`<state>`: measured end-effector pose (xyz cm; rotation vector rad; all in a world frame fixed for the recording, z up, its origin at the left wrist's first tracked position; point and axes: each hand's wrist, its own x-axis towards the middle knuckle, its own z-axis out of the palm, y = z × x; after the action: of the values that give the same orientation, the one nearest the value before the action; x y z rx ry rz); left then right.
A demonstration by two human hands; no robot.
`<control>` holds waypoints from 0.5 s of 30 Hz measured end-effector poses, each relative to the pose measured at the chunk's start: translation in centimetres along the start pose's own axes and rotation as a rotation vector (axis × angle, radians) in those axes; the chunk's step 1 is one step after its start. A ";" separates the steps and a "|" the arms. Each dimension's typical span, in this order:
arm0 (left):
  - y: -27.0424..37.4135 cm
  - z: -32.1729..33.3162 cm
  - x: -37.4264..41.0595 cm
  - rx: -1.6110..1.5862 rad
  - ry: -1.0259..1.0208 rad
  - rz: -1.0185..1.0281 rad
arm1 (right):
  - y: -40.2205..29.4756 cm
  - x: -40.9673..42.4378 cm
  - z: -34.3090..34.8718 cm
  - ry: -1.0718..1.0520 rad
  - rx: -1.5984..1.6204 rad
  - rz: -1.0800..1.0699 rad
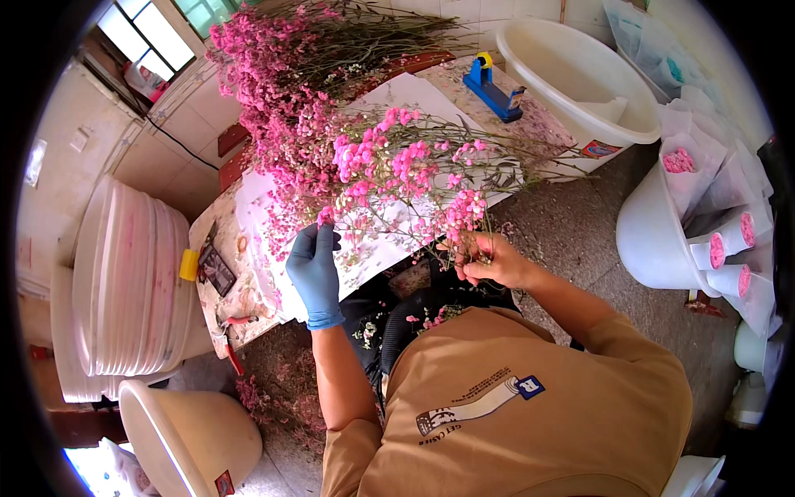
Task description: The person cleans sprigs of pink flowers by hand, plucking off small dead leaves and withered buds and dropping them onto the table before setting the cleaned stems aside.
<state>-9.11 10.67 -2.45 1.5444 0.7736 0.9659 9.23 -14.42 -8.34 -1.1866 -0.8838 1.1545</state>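
My left hand point(315, 267), in a blue glove, has its thumb and fingers at a small pink blossom point(326, 215) near the table's front edge. Bare, my right hand point(487, 258) grips thin stems of a pink-flowered branch point(466, 211) at the right. Between and above both hands lie more pink sprays on white paper point(385, 230). A large heap of pink baby's-breath-like flowers point(267, 81) covers the back left of the table, its stems pointing right. A few small blossoms point(435, 320) rest on my lap.
A blue tape dispenser point(494, 93) stands at the back right beside a big white tub point(577, 68). Pruning shears point(233, 338) and a phone-like dark object point(216, 270) lie at the table's left. Stacked tubs point(133, 279) stand left; wrapped bouquets fill a white tub point(652, 223) right.
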 end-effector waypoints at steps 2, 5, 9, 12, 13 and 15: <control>-0.3 -0.5 0.1 -0.057 0.040 0.034 | 0.0 0.1 0.0 -0.023 0.005 0.027; -0.2 -1.3 0.5 -0.211 0.146 0.106 | 0.9 0.1 -0.1 0.007 0.021 0.032; 0.8 -4.2 0.3 -0.477 0.001 0.036 | 1.0 0.0 -0.6 0.029 -0.002 0.028; 1.0 -7.4 -1.9 0.083 -0.519 -0.073 | 0.7 -0.3 -0.9 0.047 -0.033 0.016; 2.1 -8.0 -2.9 0.378 -0.677 -0.103 | 0.4 -0.3 -0.9 0.051 -0.046 0.024; 1.0 -8.7 -4.9 0.590 -0.718 0.052 | -0.2 0.0 -0.4 0.052 -0.074 0.044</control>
<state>-19.08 10.08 -1.75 2.2395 0.5077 0.1497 9.66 -14.54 -8.23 -1.2965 -0.8708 1.1290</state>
